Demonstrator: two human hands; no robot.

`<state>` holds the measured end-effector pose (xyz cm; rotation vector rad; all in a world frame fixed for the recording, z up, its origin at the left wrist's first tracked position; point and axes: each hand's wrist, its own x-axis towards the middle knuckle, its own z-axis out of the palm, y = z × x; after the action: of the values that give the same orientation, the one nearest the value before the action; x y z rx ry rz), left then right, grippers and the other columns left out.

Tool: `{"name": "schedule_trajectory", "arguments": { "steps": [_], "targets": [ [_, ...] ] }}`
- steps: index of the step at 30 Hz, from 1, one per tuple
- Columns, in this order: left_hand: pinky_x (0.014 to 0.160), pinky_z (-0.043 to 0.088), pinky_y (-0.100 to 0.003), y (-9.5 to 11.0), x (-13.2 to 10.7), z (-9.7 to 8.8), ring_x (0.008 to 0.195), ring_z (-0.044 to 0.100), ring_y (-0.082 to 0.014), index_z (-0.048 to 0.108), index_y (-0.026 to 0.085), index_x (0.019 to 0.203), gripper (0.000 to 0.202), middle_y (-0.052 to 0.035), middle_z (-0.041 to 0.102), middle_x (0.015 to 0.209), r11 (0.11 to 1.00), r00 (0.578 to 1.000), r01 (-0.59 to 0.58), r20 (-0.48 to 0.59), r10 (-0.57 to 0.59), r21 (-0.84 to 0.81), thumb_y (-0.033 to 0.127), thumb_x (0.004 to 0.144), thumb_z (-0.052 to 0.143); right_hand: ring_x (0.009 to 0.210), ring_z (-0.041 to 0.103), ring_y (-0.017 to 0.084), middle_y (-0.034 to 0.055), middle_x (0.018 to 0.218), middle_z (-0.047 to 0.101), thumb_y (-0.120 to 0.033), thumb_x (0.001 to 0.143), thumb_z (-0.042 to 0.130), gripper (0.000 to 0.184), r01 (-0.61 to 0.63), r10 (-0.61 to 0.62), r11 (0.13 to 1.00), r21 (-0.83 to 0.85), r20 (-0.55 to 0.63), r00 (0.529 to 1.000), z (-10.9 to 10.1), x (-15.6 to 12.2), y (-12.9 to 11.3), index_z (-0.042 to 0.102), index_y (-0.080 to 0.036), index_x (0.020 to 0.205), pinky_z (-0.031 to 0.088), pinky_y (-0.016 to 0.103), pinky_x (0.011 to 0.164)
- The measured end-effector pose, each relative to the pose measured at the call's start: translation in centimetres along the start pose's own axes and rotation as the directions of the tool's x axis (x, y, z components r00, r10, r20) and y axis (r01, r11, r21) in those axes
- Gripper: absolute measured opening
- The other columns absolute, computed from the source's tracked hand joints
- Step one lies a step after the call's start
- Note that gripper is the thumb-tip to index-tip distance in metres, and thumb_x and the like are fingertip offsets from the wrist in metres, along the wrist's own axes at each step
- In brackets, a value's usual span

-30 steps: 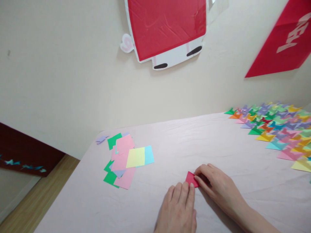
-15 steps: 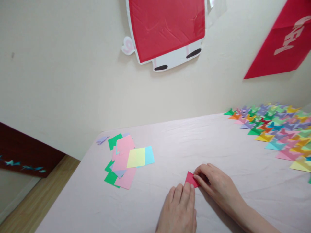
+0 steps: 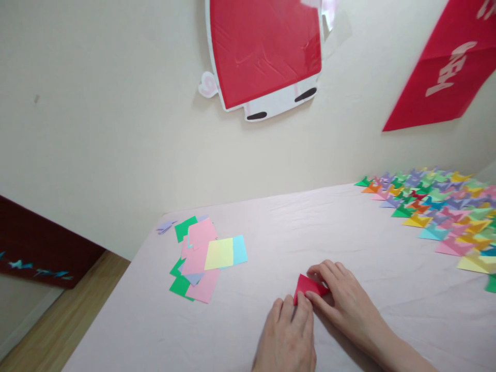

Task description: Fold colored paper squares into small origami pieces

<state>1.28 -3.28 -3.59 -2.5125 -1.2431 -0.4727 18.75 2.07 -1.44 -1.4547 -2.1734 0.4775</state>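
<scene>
A small red sheet of origami paper (image 3: 308, 284), folded to a pointed shape, lies on the cloth-covered table (image 3: 127, 330) between my hands. My left hand (image 3: 289, 330) presses its fingertips on the paper's near left edge, pinning it to the table. From the right, my right hand (image 3: 341, 294) grips the paper, its thumb at the near edge and its curled fingers over the far right side. The paper's right end is partly hidden under those fingers.
Loose coloured paper squares (image 3: 197, 258) overlap on the left of the table. Rows of folded paper figures (image 3: 442, 212) in many colours stand at the right. A wall (image 3: 248, 165) with red decorations (image 3: 267, 51) rises behind the table.
My right fingers have spread and moved over the red paper's far right side. More of the paper shows, now in a wider pointed shape. My left hand stays at its near edge.
</scene>
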Motion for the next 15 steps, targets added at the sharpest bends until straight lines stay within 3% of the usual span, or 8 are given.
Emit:
{"name": "schedule_trajectory", "arguments": {
  "steps": [5, 15],
  "targets": [
    [0.089, 0.044, -0.036, 0.0, -0.2, 0.2, 0.101, 0.054, -0.0240, 0.063, 0.010, 0.123, 0.038, -0.0087, 0.065, 0.123, 0.999, 0.998, -0.037, 0.050, 0.035, 0.029, 0.031, 0.092, 0.052, 0.087, 0.055, 0.024, 0.0066, 0.099, 0.063, -0.027, 0.085, 0.061, 0.014, 0.000, -0.002, 0.999, -0.040, -0.044, 0.999, 0.2, -0.4, 0.7, 0.058, -0.022, 0.099, 0.040, 0.036, 0.077],
    [0.087, 0.047, -0.038, -0.6, -1.3, -0.8, 0.097, 0.061, -0.0241, 0.069, 0.011, 0.104, 0.030, -0.0076, 0.072, 0.107, 0.995, 0.992, 0.097, -0.076, -0.096, 0.006, 0.034, 0.090, 0.054, 0.093, 0.055, 0.026, 0.0077, 0.106, 0.064, -0.026, 0.090, 0.050, 0.020, -0.062, 0.063, 0.998, 0.016, -0.060, 0.996, -1.0, -1.8, 3.9, 0.060, -0.024, 0.107, 0.042, 0.041, 0.081]
  ]
}}
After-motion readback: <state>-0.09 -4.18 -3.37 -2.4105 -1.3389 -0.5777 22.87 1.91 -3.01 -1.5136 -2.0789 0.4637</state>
